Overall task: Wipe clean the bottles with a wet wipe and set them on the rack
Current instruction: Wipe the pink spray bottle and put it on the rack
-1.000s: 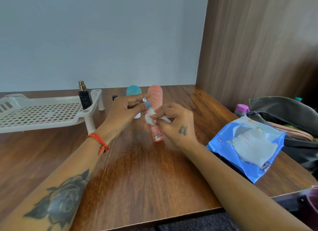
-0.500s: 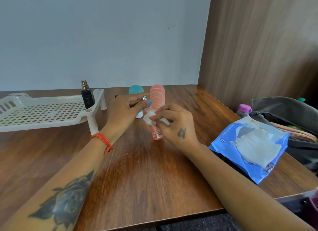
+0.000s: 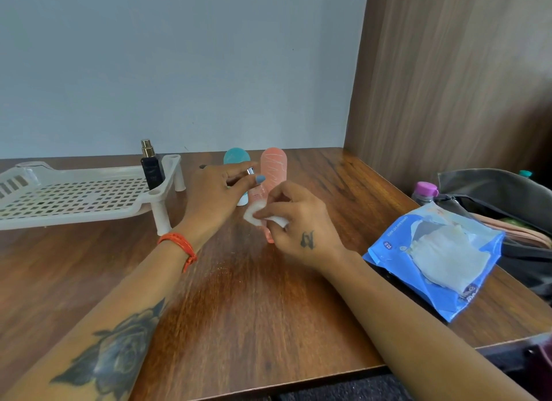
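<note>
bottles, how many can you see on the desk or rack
3: a black spray bottle standing on the rack, a pink bottle being wiped in the hands, and a teal bottle behind the left hand. Others may be hidden.

Soft, even daylight, glossy sheen on the table [image 3: 254, 305], slight motion blur, wide-angle bending at edges.
</note>
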A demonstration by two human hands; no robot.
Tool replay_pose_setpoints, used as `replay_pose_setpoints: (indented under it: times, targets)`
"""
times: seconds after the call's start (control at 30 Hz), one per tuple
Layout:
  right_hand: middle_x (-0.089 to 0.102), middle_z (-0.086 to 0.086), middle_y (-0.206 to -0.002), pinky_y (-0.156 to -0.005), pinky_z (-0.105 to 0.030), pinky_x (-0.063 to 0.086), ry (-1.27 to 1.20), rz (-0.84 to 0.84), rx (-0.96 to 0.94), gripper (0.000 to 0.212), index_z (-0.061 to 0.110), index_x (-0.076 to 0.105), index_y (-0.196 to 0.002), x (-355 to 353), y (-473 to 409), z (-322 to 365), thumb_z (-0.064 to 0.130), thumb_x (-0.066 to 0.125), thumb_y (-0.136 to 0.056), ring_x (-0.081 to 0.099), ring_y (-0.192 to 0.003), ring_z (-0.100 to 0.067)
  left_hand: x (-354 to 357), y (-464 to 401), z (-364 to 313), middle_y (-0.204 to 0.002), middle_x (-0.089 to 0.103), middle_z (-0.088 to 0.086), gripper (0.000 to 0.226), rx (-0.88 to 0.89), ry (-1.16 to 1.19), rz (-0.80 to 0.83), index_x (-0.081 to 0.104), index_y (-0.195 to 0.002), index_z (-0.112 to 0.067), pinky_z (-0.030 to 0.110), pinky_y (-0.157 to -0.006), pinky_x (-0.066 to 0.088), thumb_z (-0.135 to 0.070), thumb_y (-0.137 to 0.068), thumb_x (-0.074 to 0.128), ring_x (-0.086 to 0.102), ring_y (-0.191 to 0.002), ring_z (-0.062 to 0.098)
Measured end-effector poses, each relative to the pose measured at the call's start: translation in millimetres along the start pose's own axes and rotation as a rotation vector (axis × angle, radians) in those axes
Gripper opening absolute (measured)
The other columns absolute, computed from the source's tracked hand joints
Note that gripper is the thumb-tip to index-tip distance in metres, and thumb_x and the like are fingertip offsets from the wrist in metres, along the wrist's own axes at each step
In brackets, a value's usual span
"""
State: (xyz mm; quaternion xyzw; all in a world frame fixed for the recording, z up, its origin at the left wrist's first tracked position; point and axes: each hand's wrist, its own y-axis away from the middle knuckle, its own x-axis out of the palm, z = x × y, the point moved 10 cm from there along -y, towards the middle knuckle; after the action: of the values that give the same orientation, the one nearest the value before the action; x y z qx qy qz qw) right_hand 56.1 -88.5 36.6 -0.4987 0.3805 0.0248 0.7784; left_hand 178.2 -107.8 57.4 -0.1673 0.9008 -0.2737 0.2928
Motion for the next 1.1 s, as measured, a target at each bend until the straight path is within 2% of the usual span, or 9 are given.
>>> replay_pose_setpoints:
  times: [0.1, 0.2, 0.3, 0.43, 0.57, 0.7, 0.83, 0.97, 1.1]
  targets:
    - [0.061, -0.003, -0.083, -0.06, -0.026, 0.048, -0.014, -0.044, -0.002, 0.017, 0.013, 0.075, -0.081, -9, 1, 0, 0.007, 0.07, -0.065, 0.059, -0.074, -0.018, -1, 0, -1, -0.111, 0.069, 0.007, 0.033, 0.013, -0.021, -0.009, 0.066, -0.114, -0.012, 0.023, -0.089, 0.048, -0.023, -0.082, 0.066, 0.059, -0.093, 0.002]
    - [0.062, -0.008, -0.088, -0.062, -0.028, 0.049, -0.009, -0.175, -0.022, 0.018, 0.013, 0.073, -0.091, -20, -2, 7, 0.013, 0.066, -0.074, 0.058, -0.078, -0.021, 0, 0, -4, -0.105, 0.071, 0.006, 0.03, 0.037, -0.041, -0.015, 0.067, -0.113, -0.015, 0.008, -0.08, 0.044, -0.023, -0.084, 0.066, 0.061, -0.091, 0.002]
    - [0.059, -0.009, -0.092, -0.067, -0.027, 0.044, 0.066, -0.094, -0.061, 0.024, 0.014, 0.071, -0.098, -6, -5, 15, 0.007, 0.068, -0.075, 0.055, -0.082, -0.023, 0, 0, -5, -0.102, 0.072, 0.007, 0.027, 0.048, -0.065, -0.007, 0.068, -0.11, -0.014, 0.005, -0.075, 0.041, -0.022, -0.085, 0.065, 0.063, -0.092, 0.007]
    - [0.058, -0.006, -0.086, -0.066, -0.023, 0.038, 0.092, 0.047, -0.073, 0.019, 0.012, 0.073, -0.086, 6, -3, 12, 0.006, 0.068, -0.069, 0.055, -0.078, -0.02, -2, 0, -6, -0.101, 0.072, 0.008, 0.032, 0.058, -0.073, -0.019, 0.068, -0.111, -0.014, 0.006, -0.075, 0.041, -0.027, -0.081, 0.067, 0.06, -0.086, 0.003]
    - [0.06, -0.007, -0.086, -0.064, -0.021, 0.042, 0.05, -0.081, -0.042, 0.019, 0.012, 0.073, -0.09, -11, -1, 7, 0.017, 0.06, -0.076, 0.055, -0.077, -0.017, -2, 1, -8, -0.101, 0.072, 0.008, 0.031, 0.064, -0.088, -0.028, 0.069, -0.109, -0.013, 0.002, -0.073, 0.039, -0.027, -0.082, 0.067, 0.058, -0.085, 0.001]
    - [0.061, -0.006, -0.089, -0.062, -0.02, 0.04, 0.122, -0.031, -0.054, 0.021, 0.016, 0.071, -0.097, -1, -4, 10, 0.015, 0.068, -0.077, 0.056, -0.076, -0.017, -1, 2, -10, -0.098, 0.073, 0.01, 0.027, 0.075, -0.11, -0.027, 0.071, -0.104, -0.011, 0.013, -0.075, 0.044, -0.027, -0.083, 0.066, 0.063, -0.087, 0.008]
    - [0.061, -0.001, -0.077, -0.053, -0.015, 0.034, 0.114, 0.09, -0.077, 0.016, 0.017, 0.075, -0.079, 6, -3, 12, 0.018, 0.061, -0.071, 0.054, -0.062, -0.013, -3, 1, -6, -0.1, 0.073, 0.008, 0.032, 0.055, -0.073, -0.024, 0.068, -0.111, -0.016, 0.027, -0.085, 0.051, -0.029, -0.081, 0.067, 0.063, -0.087, 0.007]
    - [0.062, -0.003, -0.08, -0.053, -0.017, 0.041, 0.016, -0.133, 0.006, 0.02, 0.013, 0.073, -0.085, -20, 0, -4, 0.019, 0.057, -0.076, 0.056, -0.068, -0.013, -3, 2, -6, -0.1, 0.073, 0.008, 0.032, 0.042, -0.06, -0.031, 0.069, -0.109, -0.015, 0.032, -0.088, 0.051, -0.03, -0.081, 0.068, 0.063, -0.089, 0.007]
    - [0.066, -0.003, -0.088, -0.064, -0.019, 0.048, -0.049, -0.22, 0.059, 0.013, 0.012, 0.07, -0.09, -22, -3, -13, 0.01, 0.068, -0.077, 0.059, -0.078, -0.011, 2, 0, -2, -0.107, 0.07, 0.004, 0.033, 0.036, -0.053, -0.011, 0.066, -0.113, -0.016, 0.013, -0.085, 0.045, -0.027, -0.082, 0.066, 0.061, -0.094, 0.004]
